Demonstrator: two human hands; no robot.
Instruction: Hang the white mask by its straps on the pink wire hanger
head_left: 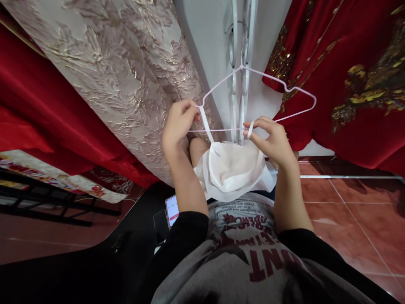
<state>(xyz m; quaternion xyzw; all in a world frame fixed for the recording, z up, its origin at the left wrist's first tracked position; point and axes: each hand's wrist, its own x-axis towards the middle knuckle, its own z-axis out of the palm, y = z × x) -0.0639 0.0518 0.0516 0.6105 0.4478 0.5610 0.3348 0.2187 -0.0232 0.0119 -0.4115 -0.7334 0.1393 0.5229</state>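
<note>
A pale pink clothes hanger (221, 82) is held up in front of my lap, its hook pointing away from me. My left hand (180, 123) is closed on the hanger's left end, where one white strap (206, 123) loops over the bar. That strap runs down to a sheer white garment (236, 166) lying across my lap. Near the hanger's lower bar, my right hand (270, 137) pinches the garment's other strap (251, 129), which forms a loop at thumb and forefinger. The right end of the hanger carries no strap. Folds hide part of the garment.
A shiny embossed pink cloth (126, 63) hangs at the left, beside red fabric (47, 97). Red garments with gold embroidery (357, 80) hang at the right. White metal rails (234, 84) stand behind the hanger. A lit phone (171, 209) lies by my left arm, above red floor tiles (348, 219).
</note>
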